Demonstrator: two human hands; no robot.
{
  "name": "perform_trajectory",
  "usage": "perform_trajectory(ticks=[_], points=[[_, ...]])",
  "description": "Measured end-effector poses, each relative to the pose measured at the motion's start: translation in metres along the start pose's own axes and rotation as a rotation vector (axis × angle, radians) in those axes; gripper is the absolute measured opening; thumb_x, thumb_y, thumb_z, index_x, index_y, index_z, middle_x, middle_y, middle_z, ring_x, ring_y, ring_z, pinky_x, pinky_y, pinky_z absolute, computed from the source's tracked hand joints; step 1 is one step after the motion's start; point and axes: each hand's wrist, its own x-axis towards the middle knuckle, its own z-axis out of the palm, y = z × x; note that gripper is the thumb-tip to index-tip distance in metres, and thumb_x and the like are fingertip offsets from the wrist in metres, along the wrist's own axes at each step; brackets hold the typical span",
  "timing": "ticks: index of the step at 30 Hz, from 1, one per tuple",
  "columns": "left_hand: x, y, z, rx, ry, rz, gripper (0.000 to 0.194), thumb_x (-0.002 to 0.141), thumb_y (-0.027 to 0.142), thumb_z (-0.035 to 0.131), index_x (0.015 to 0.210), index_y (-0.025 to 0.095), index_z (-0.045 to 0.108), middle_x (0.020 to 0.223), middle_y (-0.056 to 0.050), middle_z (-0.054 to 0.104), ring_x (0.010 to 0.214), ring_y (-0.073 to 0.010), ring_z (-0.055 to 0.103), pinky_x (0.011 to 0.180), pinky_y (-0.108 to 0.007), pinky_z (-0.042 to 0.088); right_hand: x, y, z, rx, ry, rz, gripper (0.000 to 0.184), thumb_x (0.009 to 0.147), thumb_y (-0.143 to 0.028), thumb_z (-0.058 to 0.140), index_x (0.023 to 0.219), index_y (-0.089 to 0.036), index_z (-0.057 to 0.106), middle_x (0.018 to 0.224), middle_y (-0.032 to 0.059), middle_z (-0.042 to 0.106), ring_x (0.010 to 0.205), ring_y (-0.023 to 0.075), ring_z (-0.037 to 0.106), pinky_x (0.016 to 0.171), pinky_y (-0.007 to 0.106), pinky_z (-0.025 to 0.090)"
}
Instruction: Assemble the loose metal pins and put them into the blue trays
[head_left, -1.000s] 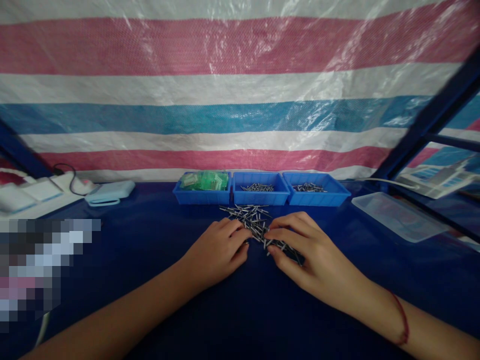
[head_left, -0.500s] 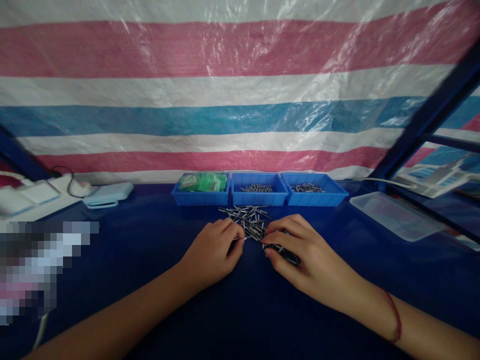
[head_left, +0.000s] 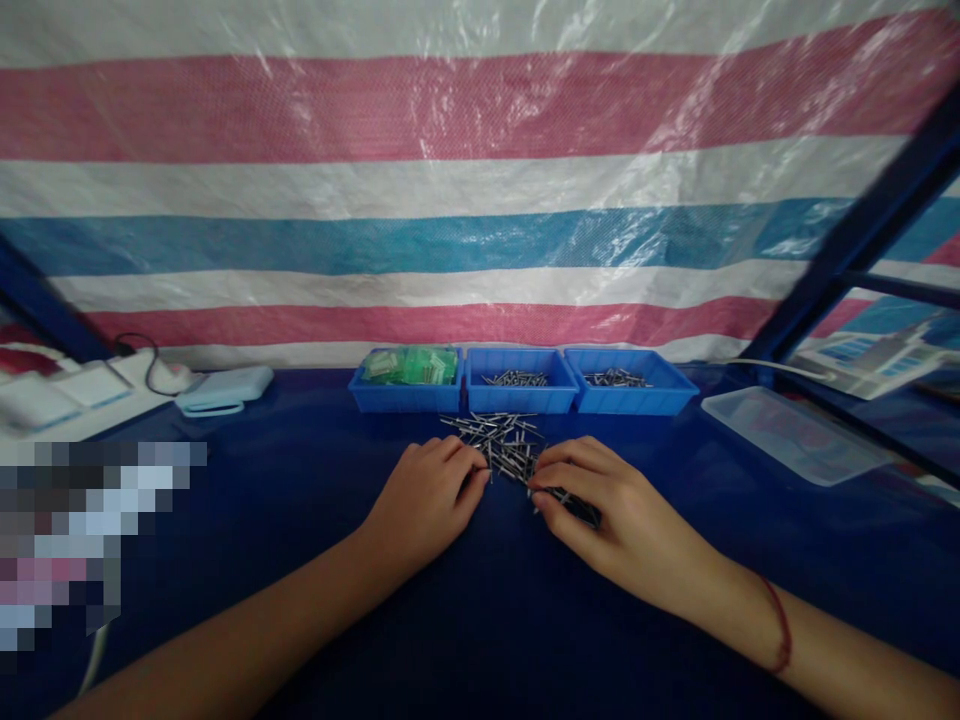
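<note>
A loose pile of thin metal pins point(head_left: 501, 436), looking like blind rivets, lies on the dark blue table in front of the middle bin. On its near left side, my left hand point(head_left: 431, 498) is closed in a pinch; the tip of a thin metal pin point(head_left: 491, 477) shows at its fingertips. My right hand point(head_left: 611, 505) curls at the pile's right side, thumb and index finger brought together at its edge. More thin metal pins point(head_left: 576, 507) show beneath its curved fingers, partly hidden by the hand.
Three blue bins stand in a row behind the pile: the left bin point(head_left: 405, 400) with green packets, the middle bin point(head_left: 521, 400) and right bin point(head_left: 637, 400) with metal pieces. A translucent lid point(head_left: 795, 435) lies right. Power strip point(head_left: 90, 395) and light-blue case point(head_left: 225, 388) sit left.
The pin at my left fingertips has turned from lying sideways to pointing down. My right hand stays almost in place beside the pile. The view has shifted slightly.
</note>
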Motion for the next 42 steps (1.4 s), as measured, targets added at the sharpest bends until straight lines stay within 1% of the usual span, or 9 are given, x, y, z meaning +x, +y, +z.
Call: perform_trajectory(ticks=[5,10,13,16,19,22,26,33,42], points=[[0.0,-0.003,0.002,-0.039,0.004,-0.011,0.02,0.093,0.026,0.042,0.097,0.019,0.06,0.093,-0.003,0.065,0.085,-0.0203,0.058,0.074,-0.035,0.041,0.001,-0.001,0.0,0.01,0.002,0.003,0.015,0.084,-0.017,0.051,0.087,-0.019,0.065,0.09,0.0061,0.064,0.086,0.0179,0.059,0.076,0.035,0.05],[-0.001,0.0,0.0,-0.254,0.143,-0.054,0.022,0.091,0.023,0.045,0.109,0.021,0.058,0.102,-0.004,0.065,0.094,-0.02,0.058,0.082,-0.038,0.043,0.002,-0.003,-0.001,0.041,0.059,0.02,0.015,0.083,-0.017,0.051,0.086,-0.02,0.066,0.088,0.0055,0.065,0.083,0.0174,0.061,0.074,0.033,0.052],[-0.006,0.018,-0.004,-0.537,0.181,-0.075,0.021,0.092,0.024,0.042,0.099,0.021,0.062,0.095,-0.003,0.065,0.088,-0.0167,0.06,0.081,-0.032,0.046,0.001,-0.005,0.001,0.19,0.101,0.139,0.013,0.083,-0.021,0.053,0.088,-0.02,0.065,0.086,0.0046,0.065,0.072,0.0146,0.061,0.064,0.028,0.053],[-0.014,0.038,-0.005,-0.752,0.13,-0.152,0.019,0.091,0.028,0.044,0.094,0.022,0.061,0.085,0.0,0.065,0.076,-0.0145,0.06,0.07,-0.027,0.047,0.0,-0.01,0.003,0.423,0.157,0.257,0.012,0.082,-0.028,0.057,0.089,-0.021,0.063,0.08,0.0031,0.065,0.064,0.0127,0.059,0.056,0.025,0.051],[-0.021,0.048,-0.004,-0.864,0.096,-0.186,0.019,0.091,0.031,0.043,0.09,0.022,0.06,0.077,0.001,0.063,0.069,-0.0133,0.056,0.063,-0.025,0.045,-0.001,-0.016,0.002,0.597,0.172,0.292,0.01,0.08,-0.029,0.06,0.084,-0.02,0.063,0.076,0.0015,0.063,0.061,0.0114,0.057,0.053,0.023,0.049],[-0.024,0.049,-0.002,-0.875,0.093,-0.163,0.02,0.091,0.032,0.043,0.087,0.021,0.059,0.073,0.001,0.058,0.064,-0.0126,0.051,0.06,-0.025,0.042,0.0,-0.02,0.0,0.653,0.15,0.292,0.009,0.081,-0.027,0.059,0.081,-0.02,0.064,0.074,0.001,0.061,0.061,0.0109,0.056,0.053,0.023,0.048],[-0.023,0.048,0.0,-0.895,0.06,-0.133,0.019,0.09,0.033,0.044,0.091,0.021,0.058,0.077,0.0,0.057,0.071,-0.014,0.051,0.066,-0.027,0.043,-0.001,-0.02,-0.001,0.669,0.145,0.281,0.009,0.081,-0.027,0.058,0.08,-0.02,0.065,0.074,0.0015,0.06,0.062,0.012,0.056,0.053,0.024,0.047],[-0.02,0.049,-0.001,-0.873,0.055,-0.152,0.021,0.09,0.033,0.045,0.086,0.018,0.058,0.073,0.001,0.052,0.067,-0.0129,0.048,0.062,-0.026,0.04,-0.002,-0.019,0.001,0.645,0.159,0.281,0.009,0.08,-0.026,0.06,0.079,-0.02,0.065,0.069,0.0005,0.057,0.058,0.0107,0.052,0.05,0.024,0.043],[-0.02,0.05,-0.002,-0.955,0.054,-0.183,0.016,0.087,0.032,0.05,0.088,0.018,0.058,0.074,0.001,0.053,0.066,-0.0119,0.047,0.062,-0.024,0.039,-0.002,-0.019,0.001,0.659,0.166,0.306,0.013,0.079,-0.029,0.06,0.073,-0.018,0.062,0.065,-0.001,0.051,0.054,0.0087,0.046,0.047,0.022,0.038]])
